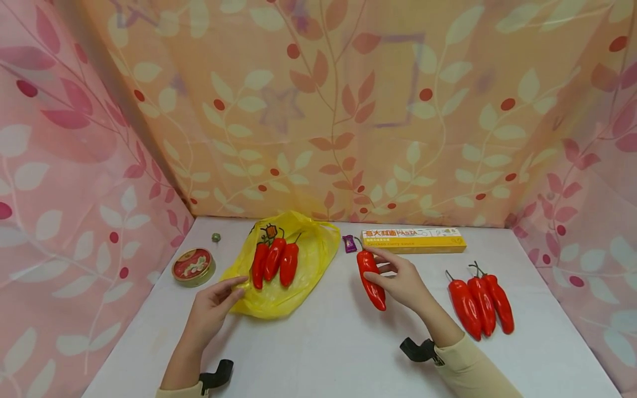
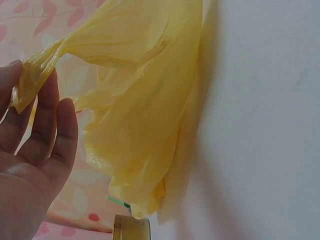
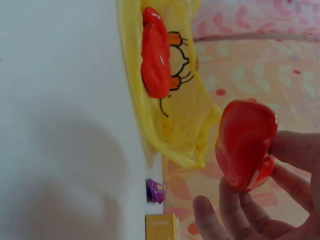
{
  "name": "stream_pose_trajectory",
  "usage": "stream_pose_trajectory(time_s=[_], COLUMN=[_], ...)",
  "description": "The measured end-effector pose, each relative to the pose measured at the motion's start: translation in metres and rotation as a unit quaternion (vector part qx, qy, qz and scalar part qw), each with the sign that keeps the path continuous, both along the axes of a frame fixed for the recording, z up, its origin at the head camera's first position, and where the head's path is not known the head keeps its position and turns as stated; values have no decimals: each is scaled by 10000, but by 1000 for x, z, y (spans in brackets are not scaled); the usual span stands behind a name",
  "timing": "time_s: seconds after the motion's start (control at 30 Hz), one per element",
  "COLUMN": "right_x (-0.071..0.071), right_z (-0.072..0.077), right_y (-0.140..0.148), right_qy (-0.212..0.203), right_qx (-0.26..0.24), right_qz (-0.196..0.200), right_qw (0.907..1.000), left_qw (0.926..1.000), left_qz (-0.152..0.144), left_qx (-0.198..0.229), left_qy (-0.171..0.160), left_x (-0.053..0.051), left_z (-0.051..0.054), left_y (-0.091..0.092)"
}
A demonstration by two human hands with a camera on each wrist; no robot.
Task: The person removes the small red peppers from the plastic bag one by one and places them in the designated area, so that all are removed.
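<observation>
At the left, my left hand [image 1: 215,307] pinches the edge of a yellow plastic bag [image 1: 318,265] between thumb and fingers. The left wrist view shows the bag's film [image 2: 145,110] stretched up from that pinch. Three red peppers [image 1: 275,260] with thin stems lie side by side on the bag's yellow film; whether they are inside its mouth I cannot tell. To the right of the bag, my right hand [image 1: 404,279] grips another red pepper [image 1: 369,276] above the table, its stem pointing away. In the right wrist view this pepper [image 3: 245,145] appears end-on.
Three more red peppers [image 1: 480,307] lie at the right. A yellow and white pasta box [image 1: 413,241] stands along the back, beside a small purple packet [image 1: 349,244]. Left of the bag are a round tin [image 1: 194,267] and a small green ball-shaped item [image 1: 216,237]. Patterned cloth walls enclose the table.
</observation>
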State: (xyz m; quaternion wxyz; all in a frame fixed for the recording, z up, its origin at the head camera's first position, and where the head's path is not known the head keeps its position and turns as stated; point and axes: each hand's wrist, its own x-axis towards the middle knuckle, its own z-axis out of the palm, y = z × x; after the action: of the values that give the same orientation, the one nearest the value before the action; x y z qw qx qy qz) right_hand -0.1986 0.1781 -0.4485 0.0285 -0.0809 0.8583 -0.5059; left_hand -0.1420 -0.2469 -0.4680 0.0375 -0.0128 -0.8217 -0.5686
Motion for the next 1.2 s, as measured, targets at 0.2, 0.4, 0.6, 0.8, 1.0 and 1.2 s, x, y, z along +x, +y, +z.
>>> stream_pose_trajectory(time_s=[0.2,0.4,0.6,0.8,1.0,1.2], right_x=[10,19,30,39,48,50], right_z=[-5,-9,-12,-18,-23,-27], right_y=[25,54,82,104,119,125], right_qy=[-65,-71,-38,79,373,447], right_qx=[418,721,1164,1758,2432,2706], right_qz=[-276,-457,-722,-946,-1056,-1061], right_qw=[9987,9963,9906,9798,9635,9558], left_qw=[10000,9998,9998,9999,9999,9999], left_qz=[19,-12,-1,1,25,53], left_qx=[60,167,171,147,128,137], left_qy=[53,96,37,82,33,-51], left_x=[0,0,1,0,0,0], left_z=[-1,-1,0,0,0,0], left_y=[-1,0,1,1,1,1])
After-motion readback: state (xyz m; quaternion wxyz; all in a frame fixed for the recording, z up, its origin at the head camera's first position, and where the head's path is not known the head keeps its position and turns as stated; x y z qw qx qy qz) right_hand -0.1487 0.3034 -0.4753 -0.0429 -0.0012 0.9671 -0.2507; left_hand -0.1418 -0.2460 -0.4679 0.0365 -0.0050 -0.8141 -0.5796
